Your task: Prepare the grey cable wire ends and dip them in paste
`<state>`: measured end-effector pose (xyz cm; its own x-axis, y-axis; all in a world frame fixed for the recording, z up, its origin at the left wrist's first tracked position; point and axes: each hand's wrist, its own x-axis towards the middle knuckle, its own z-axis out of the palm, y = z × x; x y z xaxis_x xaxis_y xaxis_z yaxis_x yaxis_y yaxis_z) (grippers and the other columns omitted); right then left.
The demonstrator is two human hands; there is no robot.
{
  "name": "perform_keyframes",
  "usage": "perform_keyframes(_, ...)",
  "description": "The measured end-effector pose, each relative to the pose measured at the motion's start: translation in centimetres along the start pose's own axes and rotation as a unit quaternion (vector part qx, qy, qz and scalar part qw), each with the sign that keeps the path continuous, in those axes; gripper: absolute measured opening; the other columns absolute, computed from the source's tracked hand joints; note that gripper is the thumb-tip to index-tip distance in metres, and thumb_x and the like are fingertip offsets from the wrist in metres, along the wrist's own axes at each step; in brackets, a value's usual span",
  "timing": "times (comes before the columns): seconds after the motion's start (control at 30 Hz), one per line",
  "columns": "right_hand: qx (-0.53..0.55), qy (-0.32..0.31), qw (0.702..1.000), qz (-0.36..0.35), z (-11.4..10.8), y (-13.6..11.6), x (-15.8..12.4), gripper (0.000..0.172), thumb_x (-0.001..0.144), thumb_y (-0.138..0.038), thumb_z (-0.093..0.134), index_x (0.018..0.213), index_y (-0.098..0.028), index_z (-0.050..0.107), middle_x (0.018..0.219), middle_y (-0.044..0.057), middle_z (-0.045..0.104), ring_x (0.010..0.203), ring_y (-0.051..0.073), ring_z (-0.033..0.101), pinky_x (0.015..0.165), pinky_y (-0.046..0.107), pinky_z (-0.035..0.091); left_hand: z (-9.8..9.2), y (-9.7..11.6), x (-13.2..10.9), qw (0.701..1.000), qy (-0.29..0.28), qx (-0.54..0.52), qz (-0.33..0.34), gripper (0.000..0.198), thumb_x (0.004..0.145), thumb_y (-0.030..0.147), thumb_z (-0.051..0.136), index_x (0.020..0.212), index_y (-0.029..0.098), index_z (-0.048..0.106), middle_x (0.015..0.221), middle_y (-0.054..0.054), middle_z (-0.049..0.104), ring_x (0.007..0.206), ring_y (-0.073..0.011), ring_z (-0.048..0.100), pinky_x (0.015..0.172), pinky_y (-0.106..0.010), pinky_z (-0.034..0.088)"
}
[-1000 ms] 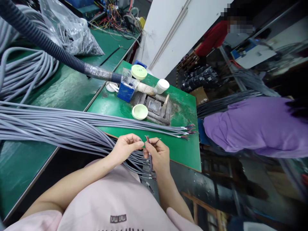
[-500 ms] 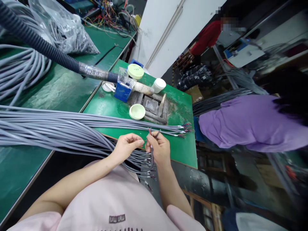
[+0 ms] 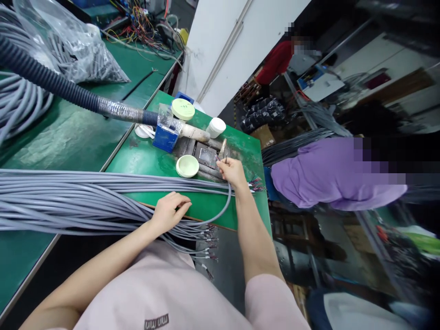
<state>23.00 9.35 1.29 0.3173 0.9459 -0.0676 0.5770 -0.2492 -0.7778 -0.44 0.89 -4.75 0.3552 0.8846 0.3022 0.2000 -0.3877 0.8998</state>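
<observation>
In the head view, the right hand was closed in a pinch on the thin wire ends of one gray cable, just beside the solder pot. The left hand, half open, lay on the cable bundle at the edge of the green tabletop, with free green room between both hands.

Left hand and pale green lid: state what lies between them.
Head view: grey cables cross the green bench between the left hand and the pale green lid.
</observation>
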Motion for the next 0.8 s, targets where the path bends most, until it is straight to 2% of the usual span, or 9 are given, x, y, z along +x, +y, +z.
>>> perform_keyframes(0.13,-0.056,0.009,0.998,0.005,0.6,0.9,2.9,0.025,0.07,-0.036,0.06,0.056,-0.018,0.05,0.042,-0.005,0.049,0.03,0.006,0.04,0.036,0.02,0.03,0.3,-0.7,-0.1,0.998,-0.023,0.048,0.031,0.019,0.087,0.029,0.052,0.083,0.02,0.068,0.071,-0.005,0.068,0.067,-0.0154,0.057,0.065,-0.027,0.042)
perform_keyframes(0.37,-0.145,0.024,0.989,0.002,1.7,2.4,5.5,0.019,0.071,-0.028,0.059,0.055,-0.017,0.055,0.043,-0.003,0.051,0.041,0.01,0.051,0.051,0.021,0.04,0.2,-0.6,0.0,0.996,-0.04,0.074,0.042,0.02,0.089,0.029,0.05,0.085,0.019,0.067,0.074,-0.005,0.069,0.068,-0.0153,0.057,0.065,-0.027,0.042)
perform_keyframes(0.6,-0.185,0.026,0.982,0.009,1.9,2.9,6.2,0.018,0.07,-0.027,0.06,0.056,-0.017,0.06,0.045,-0.001,0.054,0.053,0.015,0.059,0.057,0.022,0.043,0.2,-0.7,0.0,0.994,-0.045,0.089,0.047,0.022,0.09,0.029,0.048,0.086,0.02,0.067,0.073,-0.005,0.069,0.068,-0.015,0.058,0.066,-0.026,0.043)
perform_keyframes(0.8,-0.158,0.027,0.987,0.018,1.9,2.3,5.8,0.017,0.069,-0.025,0.061,0.054,-0.017,0.058,0.042,-0.002,0.052,0.047,0.013,0.056,0.053,0.022,0.042,0.3,-0.8,-0.1,0.992,-0.051,0.1,0.049,0.022,0.09,0.03,0.048,0.087,0.02,0.067,0.073,-0.005,0.069,0.068,-0.0153,0.058,0.066,-0.027,0.043)
